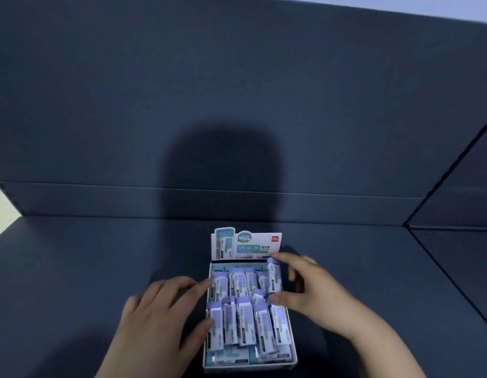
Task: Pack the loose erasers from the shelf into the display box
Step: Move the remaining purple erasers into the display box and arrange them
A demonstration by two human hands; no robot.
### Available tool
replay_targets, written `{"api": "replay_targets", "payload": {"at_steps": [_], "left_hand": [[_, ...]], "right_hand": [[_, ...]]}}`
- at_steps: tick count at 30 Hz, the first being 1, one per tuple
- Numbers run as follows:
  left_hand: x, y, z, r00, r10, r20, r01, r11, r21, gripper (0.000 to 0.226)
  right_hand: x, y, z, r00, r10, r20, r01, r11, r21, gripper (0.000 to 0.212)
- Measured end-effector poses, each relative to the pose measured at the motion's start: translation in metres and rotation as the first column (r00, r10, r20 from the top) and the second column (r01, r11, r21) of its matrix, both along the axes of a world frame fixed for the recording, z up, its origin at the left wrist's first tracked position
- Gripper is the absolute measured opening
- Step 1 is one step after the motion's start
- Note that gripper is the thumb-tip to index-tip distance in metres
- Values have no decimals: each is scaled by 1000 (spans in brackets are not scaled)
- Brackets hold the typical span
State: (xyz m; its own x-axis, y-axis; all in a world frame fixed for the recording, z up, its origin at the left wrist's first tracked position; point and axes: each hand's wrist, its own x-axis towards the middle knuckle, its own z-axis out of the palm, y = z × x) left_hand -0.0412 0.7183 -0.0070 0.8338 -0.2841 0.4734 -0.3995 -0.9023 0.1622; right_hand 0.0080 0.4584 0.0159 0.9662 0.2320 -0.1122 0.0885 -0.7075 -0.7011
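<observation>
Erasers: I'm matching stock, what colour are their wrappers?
The erasers are wrapped in white with purple panels and green accents; best seen in head view.

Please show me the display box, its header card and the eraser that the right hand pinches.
display box (250, 366): head view, front wall.
header card (246, 245): head view, printed middle.
eraser (273, 279): head view, wrapper middle.

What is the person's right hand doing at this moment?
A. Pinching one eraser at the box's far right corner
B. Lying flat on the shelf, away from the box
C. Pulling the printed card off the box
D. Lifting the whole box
A: the right hand pinches one eraser end to end between forefinger and thumb, at the far right corner of the display box, which sits on the shelf.
</observation>
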Motion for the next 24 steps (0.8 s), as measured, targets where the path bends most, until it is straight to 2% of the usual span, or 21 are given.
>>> {"api": "replay_targets", "payload": {"at_steps": [5,16,20,24], "left_hand": [[3,1,-2,999,-31,34,30,999,16,48],[3,1,-7,997,-73,17,73,997,33,44],[4,1,-5,998,-67,10,66,997,47,46],[7,0,-2,999,-45,-14,46,998,53,43]], "right_hand": [[-1,-2,-3,999,11,-44,-9,999,50,67],[2,6,2,993,-33,-109,39,998,52,69],[-2,8,7,996,-72,-56,73,997,26,69],[-13,9,5,989,-135,64,136,991,-12,60]]}}
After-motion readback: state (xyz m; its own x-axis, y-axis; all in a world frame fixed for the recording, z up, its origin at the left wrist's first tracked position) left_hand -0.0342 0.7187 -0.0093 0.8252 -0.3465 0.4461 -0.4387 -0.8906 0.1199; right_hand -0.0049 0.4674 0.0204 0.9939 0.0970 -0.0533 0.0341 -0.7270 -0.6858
